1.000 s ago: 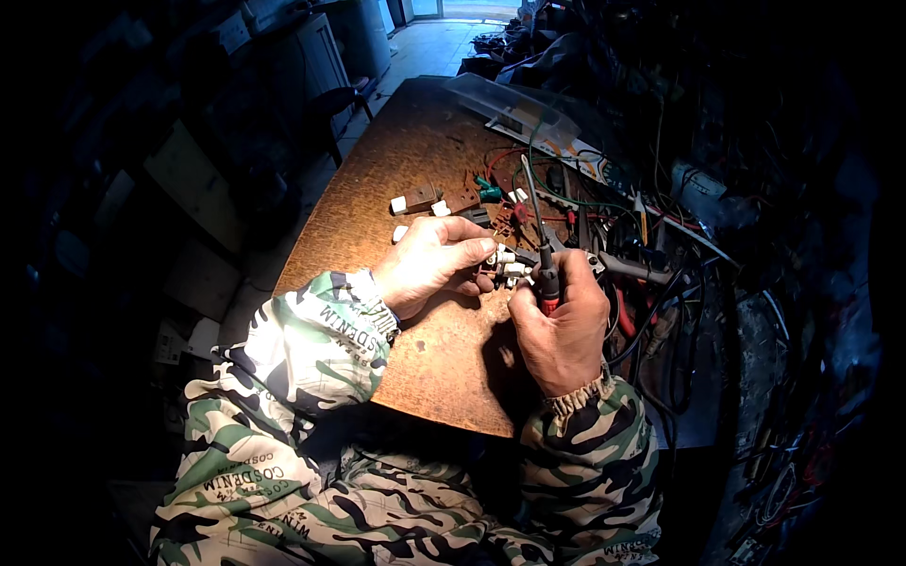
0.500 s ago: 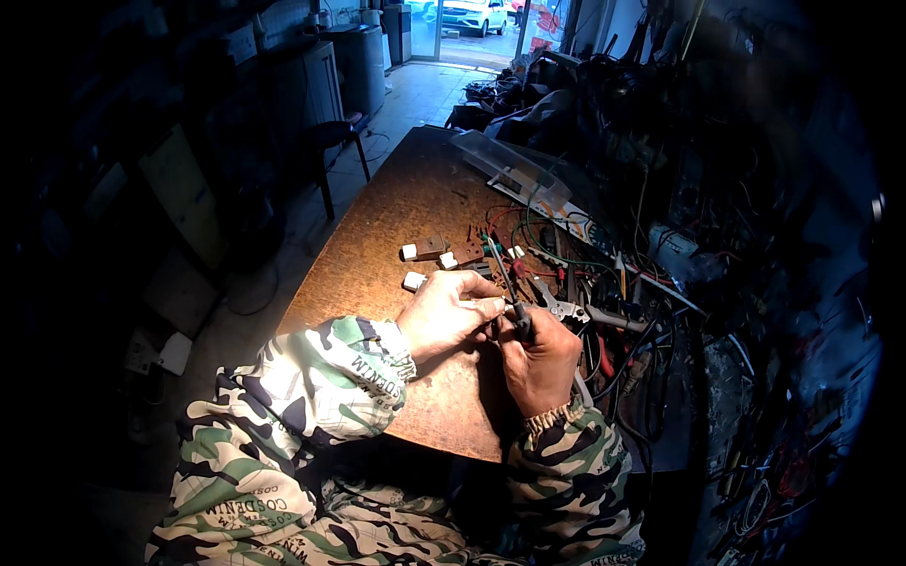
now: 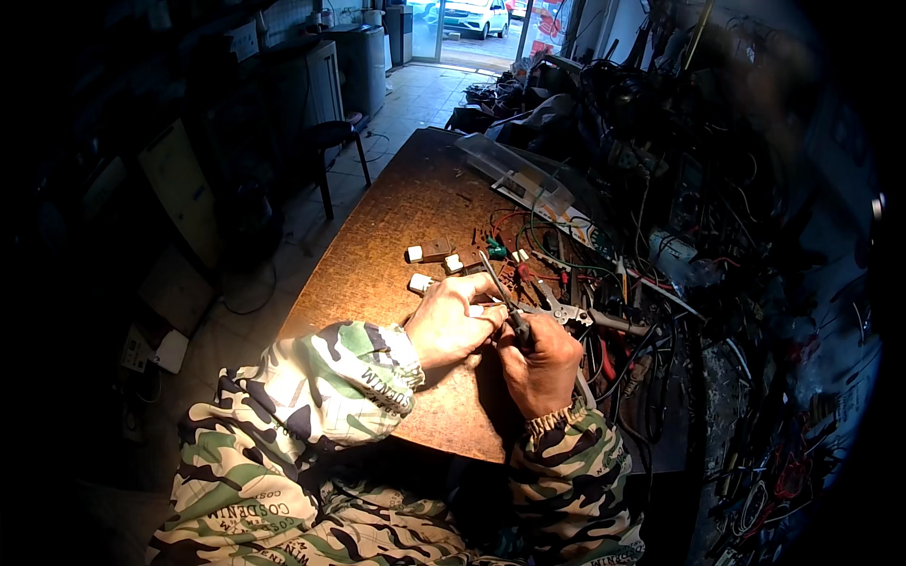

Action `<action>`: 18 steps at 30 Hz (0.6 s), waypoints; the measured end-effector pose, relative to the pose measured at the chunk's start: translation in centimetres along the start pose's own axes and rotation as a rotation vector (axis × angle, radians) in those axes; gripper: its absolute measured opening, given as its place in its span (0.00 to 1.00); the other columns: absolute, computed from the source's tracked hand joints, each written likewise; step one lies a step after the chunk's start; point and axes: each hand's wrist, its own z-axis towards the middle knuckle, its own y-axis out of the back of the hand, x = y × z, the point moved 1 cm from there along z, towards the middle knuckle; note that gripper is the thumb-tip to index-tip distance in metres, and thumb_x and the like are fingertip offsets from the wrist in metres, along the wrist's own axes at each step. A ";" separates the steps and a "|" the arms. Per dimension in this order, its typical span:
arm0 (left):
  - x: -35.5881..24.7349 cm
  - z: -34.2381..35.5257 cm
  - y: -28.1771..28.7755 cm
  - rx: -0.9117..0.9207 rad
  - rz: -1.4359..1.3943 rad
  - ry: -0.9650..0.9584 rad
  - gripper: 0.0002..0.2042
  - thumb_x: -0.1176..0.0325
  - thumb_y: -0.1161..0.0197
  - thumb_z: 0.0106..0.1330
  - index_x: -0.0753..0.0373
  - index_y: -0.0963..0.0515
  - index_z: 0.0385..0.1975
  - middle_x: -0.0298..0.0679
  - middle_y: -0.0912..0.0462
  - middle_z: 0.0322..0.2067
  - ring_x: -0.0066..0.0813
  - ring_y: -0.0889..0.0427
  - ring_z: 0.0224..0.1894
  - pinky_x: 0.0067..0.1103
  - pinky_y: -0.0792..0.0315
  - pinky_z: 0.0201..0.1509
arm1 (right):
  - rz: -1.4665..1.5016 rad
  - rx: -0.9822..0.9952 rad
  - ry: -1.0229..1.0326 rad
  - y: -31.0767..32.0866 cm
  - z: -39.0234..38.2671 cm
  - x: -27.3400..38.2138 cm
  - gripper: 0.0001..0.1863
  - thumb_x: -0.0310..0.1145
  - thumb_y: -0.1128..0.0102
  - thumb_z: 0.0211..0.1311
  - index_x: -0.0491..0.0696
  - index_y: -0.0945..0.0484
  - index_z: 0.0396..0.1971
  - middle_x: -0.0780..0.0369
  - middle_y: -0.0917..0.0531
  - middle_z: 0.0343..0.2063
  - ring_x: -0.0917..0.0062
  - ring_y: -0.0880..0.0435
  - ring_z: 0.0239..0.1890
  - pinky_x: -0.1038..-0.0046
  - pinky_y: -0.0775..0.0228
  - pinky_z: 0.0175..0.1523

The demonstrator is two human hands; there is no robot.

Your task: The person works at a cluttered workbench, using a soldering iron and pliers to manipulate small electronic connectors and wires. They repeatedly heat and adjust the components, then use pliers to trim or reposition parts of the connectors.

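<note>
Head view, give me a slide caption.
Right hand grips a screwdriver close beside the left hand over a brown table.

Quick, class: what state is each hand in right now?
Left hand: fingers curled inward; what they hold, if anything, cannot be told.
Right hand: closed, holding a screwdriver.

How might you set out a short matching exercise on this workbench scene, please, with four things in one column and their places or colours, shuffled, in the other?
Column one
1. Screwdriver
2. Stool
3. Plastic box
4. Car

Column two
A. White, outdoors
B. Dark, standing left of the table
C. Gripped in the right hand
D. Clear, near the table's far end

Right pairs: 1-C, 2-B, 3-D, 4-A.
</note>
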 end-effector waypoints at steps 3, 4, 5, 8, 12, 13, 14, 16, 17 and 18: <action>-0.1 0.3 -0.4 0.027 0.043 -0.035 0.15 0.77 0.43 0.69 0.72 0.23 0.54 0.38 0.14 0.28 0.20 0.19 0.21 0.20 0.24 0.24 | -0.059 0.009 -0.001 0.4 -0.2 -0.3 0.13 0.20 0.31 0.46 0.42 0.18 0.35 0.55 0.16 0.30 0.59 0.14 0.32 0.64 0.20 0.37; -0.2 0.1 -0.3 0.007 0.062 -0.047 0.15 0.78 0.43 0.69 0.72 0.24 0.55 0.38 0.15 0.28 0.20 0.19 0.21 0.19 0.24 0.23 | -0.075 0.012 0.022 0.2 -0.1 -0.2 0.13 0.21 0.31 0.46 0.42 0.19 0.35 0.55 0.17 0.30 0.59 0.14 0.32 0.64 0.21 0.37; -0.3 -0.2 -0.1 -0.013 0.081 -0.059 0.15 0.78 0.44 0.69 0.72 0.24 0.55 0.38 0.15 0.28 0.19 0.19 0.21 0.19 0.25 0.23 | -0.092 0.016 0.044 0.0 -0.1 0.0 0.14 0.21 0.31 0.46 0.42 0.19 0.36 0.55 0.17 0.30 0.59 0.14 0.32 0.63 0.21 0.37; -0.1 -0.3 -0.5 -0.047 0.083 -0.065 0.15 0.79 0.45 0.69 0.72 0.24 0.55 0.38 0.15 0.28 0.19 0.20 0.20 0.20 0.25 0.23 | -0.117 0.016 0.076 -0.2 -0.1 -0.1 0.14 0.22 0.31 0.46 0.42 0.19 0.37 0.55 0.17 0.30 0.59 0.15 0.32 0.63 0.21 0.37; -0.2 -0.1 -0.9 -0.036 0.099 -0.079 0.15 0.79 0.45 0.70 0.70 0.24 0.55 0.38 0.15 0.27 0.19 0.20 0.20 0.21 0.25 0.23 | -0.153 0.002 0.085 0.3 0.0 -0.1 0.16 0.21 0.29 0.44 0.42 0.19 0.37 0.56 0.17 0.31 0.59 0.15 0.32 0.63 0.21 0.37; -0.2 -0.1 -1.0 -0.055 0.130 -0.101 0.14 0.78 0.45 0.70 0.69 0.23 0.54 0.38 0.15 0.26 0.19 0.19 0.20 0.21 0.24 0.24 | -0.148 0.004 0.092 0.2 -0.1 -0.2 0.17 0.21 0.28 0.43 0.42 0.19 0.37 0.56 0.17 0.31 0.59 0.15 0.32 0.63 0.21 0.37; -0.1 -0.1 -0.9 -0.067 0.156 -0.123 0.14 0.78 0.45 0.70 0.69 0.23 0.54 0.38 0.15 0.25 0.20 0.19 0.21 0.20 0.24 0.25 | -0.145 0.005 0.098 0.1 -0.1 -0.2 0.18 0.21 0.27 0.43 0.42 0.19 0.38 0.56 0.17 0.31 0.59 0.15 0.33 0.63 0.21 0.37; 0.3 -0.1 -0.7 -0.082 0.203 -0.163 0.14 0.78 0.45 0.70 0.69 0.22 0.53 0.38 0.15 0.25 0.21 0.18 0.21 0.20 0.23 0.26 | -0.166 0.036 0.054 0.0 -0.1 0.3 0.20 0.22 0.25 0.41 0.43 0.20 0.38 0.56 0.17 0.32 0.59 0.14 0.33 0.62 0.21 0.37; 0.2 -0.3 -0.4 -0.080 0.234 -0.204 0.14 0.76 0.45 0.70 0.69 0.21 0.52 0.39 0.15 0.23 0.21 0.17 0.22 0.21 0.23 0.28 | -0.178 0.053 0.028 -0.1 -0.1 0.5 0.21 0.22 0.24 0.41 0.43 0.20 0.38 0.56 0.17 0.32 0.59 0.14 0.34 0.62 0.21 0.37; 0.6 -0.3 -0.2 -0.097 0.292 -0.232 0.14 0.75 0.45 0.69 0.69 0.20 0.52 0.40 0.15 0.23 0.23 0.16 0.23 0.23 0.22 0.29 | -0.198 0.065 0.026 -0.3 -0.1 0.6 0.22 0.23 0.22 0.39 0.44 0.21 0.38 0.56 0.17 0.33 0.58 0.14 0.34 0.61 0.21 0.36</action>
